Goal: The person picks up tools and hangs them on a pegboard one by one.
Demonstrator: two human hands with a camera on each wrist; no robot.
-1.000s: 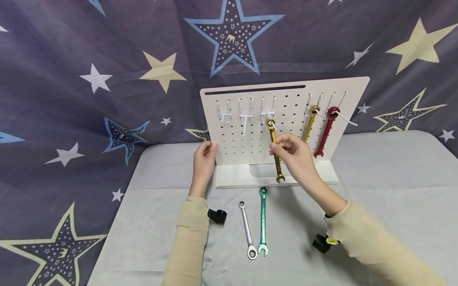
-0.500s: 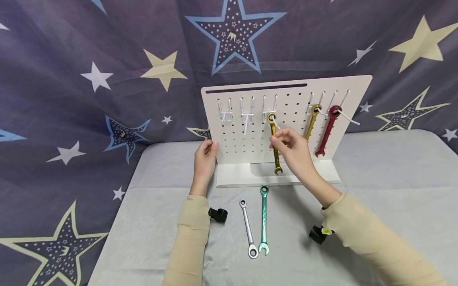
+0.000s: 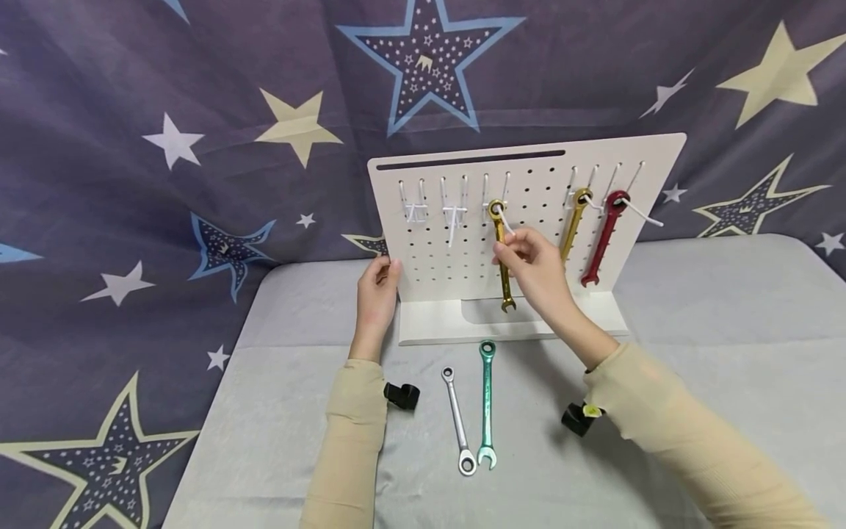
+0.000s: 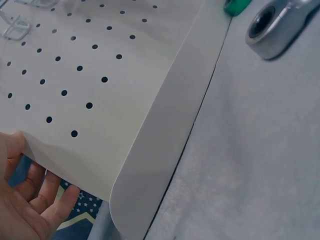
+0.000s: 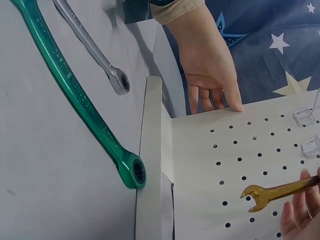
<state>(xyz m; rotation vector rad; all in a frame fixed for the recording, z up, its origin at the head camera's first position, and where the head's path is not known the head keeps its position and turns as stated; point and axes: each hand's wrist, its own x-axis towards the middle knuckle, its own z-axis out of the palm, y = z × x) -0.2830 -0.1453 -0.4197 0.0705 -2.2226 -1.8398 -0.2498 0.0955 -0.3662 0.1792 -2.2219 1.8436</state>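
My right hand point(image 3: 540, 272) pinches a gold combination wrench point(image 3: 506, 288) by its shaft, between thumb and fingers. The wrench's ring end is around a white hook in front of the pegboard point(image 3: 429, 290), and its open end hangs down. In the right wrist view that open end point(image 5: 257, 196) shows over the perforated face. At the board's left edge my left hand point(image 3: 377, 297) holds on, thumb on the front and fingers behind. Another gold wrench point(image 3: 573, 224) and a red wrench point(image 3: 604, 242) hang from hooks at the right.
On the grey cloth in front of the board lie a silver wrench point(image 3: 457, 419) and a green wrench point(image 3: 487, 404). Two more white hooks point(image 3: 416, 213) project at the board's left. A star-patterned curtain point(image 3: 218, 147) hangs behind.
My right hand has moved up and slightly left, bringing the gold wrench closer to the board, its ring farther back along the hook. The left hand stays at the board's edge.
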